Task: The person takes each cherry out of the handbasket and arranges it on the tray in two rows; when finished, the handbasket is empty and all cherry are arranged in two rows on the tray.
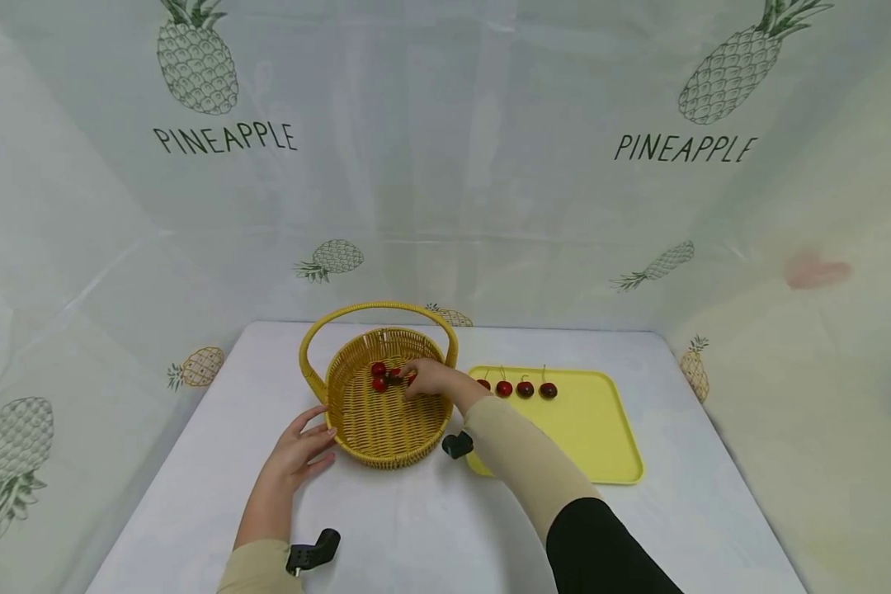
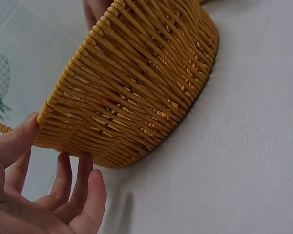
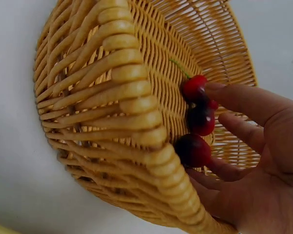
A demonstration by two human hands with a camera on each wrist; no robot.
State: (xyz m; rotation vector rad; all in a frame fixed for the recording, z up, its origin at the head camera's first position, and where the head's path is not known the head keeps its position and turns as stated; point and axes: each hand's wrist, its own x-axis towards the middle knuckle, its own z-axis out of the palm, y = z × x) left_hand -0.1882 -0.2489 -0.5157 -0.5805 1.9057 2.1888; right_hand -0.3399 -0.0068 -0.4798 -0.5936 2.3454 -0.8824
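A yellow wicker basket [image 1: 386, 452] with a tall arched handle holds several dark red cherries [image 1: 379, 384]. My left hand [image 1: 306, 445] rests against the left side of the basket, one fingertip at the rim and the other fingers spread by the outer wall [image 2: 112, 97]. Over the basket's far rim reaches my right hand [image 1: 434, 379], its fingers down among the cherries. In the right wrist view, one fingertip is at a stemmed cherry [image 3: 193, 87], and a darker cherry [image 3: 193, 151] lies in front of the lower fingers. Those fingertips are partly hidden.
Right of the basket lies a yellow tray [image 1: 594, 429] with a row of several stemmed cherries [image 1: 525, 388] along its far edge. My right forearm crosses the tray's near left corner. A pineapple-print sheet [image 1: 445, 190] hangs behind the white table [image 1: 408, 528].
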